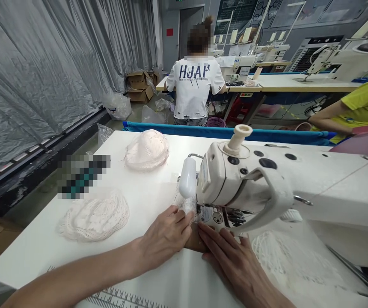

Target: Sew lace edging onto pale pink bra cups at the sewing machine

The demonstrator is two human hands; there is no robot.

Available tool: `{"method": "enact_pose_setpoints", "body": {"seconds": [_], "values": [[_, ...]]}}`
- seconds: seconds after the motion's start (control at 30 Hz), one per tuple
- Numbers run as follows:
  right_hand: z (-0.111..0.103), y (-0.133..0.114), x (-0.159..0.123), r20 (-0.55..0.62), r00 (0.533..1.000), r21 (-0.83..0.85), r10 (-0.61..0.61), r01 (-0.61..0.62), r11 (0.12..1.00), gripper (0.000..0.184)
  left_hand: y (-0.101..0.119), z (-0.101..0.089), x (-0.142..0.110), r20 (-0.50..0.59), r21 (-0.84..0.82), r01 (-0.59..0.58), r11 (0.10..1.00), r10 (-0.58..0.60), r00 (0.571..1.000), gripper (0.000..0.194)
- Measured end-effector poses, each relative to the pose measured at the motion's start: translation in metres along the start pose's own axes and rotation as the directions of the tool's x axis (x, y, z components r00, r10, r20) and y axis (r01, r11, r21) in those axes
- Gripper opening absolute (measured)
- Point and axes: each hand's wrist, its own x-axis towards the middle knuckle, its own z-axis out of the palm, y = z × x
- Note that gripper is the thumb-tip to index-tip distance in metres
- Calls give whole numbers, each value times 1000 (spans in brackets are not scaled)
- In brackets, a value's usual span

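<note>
At the needle end of a white sewing machine (216, 171), my left hand (169, 233) is closed, its fingers pinching white lace (188, 207) beside the presser foot. My right hand (230, 254) lies with fingers stretched out close together, fingertips near the needle plate. Between the hands is a flat brown piece (195, 240), partly covered by my right fingers; its kind cannot be made out. A white lamp-like cylinder (188, 177) hides part of the lace.
White lace pieces (96, 216) and a pale pink cup-shaped pile (147, 150) lie on the white table (148, 192). More lace (286, 256) and scissors (357, 269) are at right, a ruler (120, 298) in front. A person (195, 85) sits beyond; another's yellow sleeve (363, 96) shows at right.
</note>
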Motion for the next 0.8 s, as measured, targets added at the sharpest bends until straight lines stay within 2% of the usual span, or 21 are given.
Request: {"method": "enact_pose_setpoints", "body": {"seconds": [0.33, 0.47, 0.57, 0.63, 0.73, 0.8], "values": [[0, 2, -1, -17, 1000, 1, -4, 4, 1000, 32, -15, 5, 7, -5, -85, 106, 991, -106, 994, 17], [2, 2, 1, -61, 998, 21, -25, 27, 999, 33, -3, 7, 4, 27, -121, 153, 981, -151, 988, 18], [0, 1, 0, -128, 991, 52, -27, 34, 998, 32, 17, -2, -7, 75, -166, 253, 953, -243, 967, 42], [-6, -2, -1, -147, 988, 94, -49, 63, 994, 28, 23, -13, -20, 79, -236, 272, 933, -260, 962, 51], [-19, -13, 1, -147, 984, 174, -98, 123, 977, 21, 8, -31, -44, 34, -337, 284, 897, -290, 956, 33], [-28, -28, 4, -134, 984, 207, -113, 140, 968, 19, -8, -38, -58, 53, -306, 311, 900, -310, 949, 29]]}}
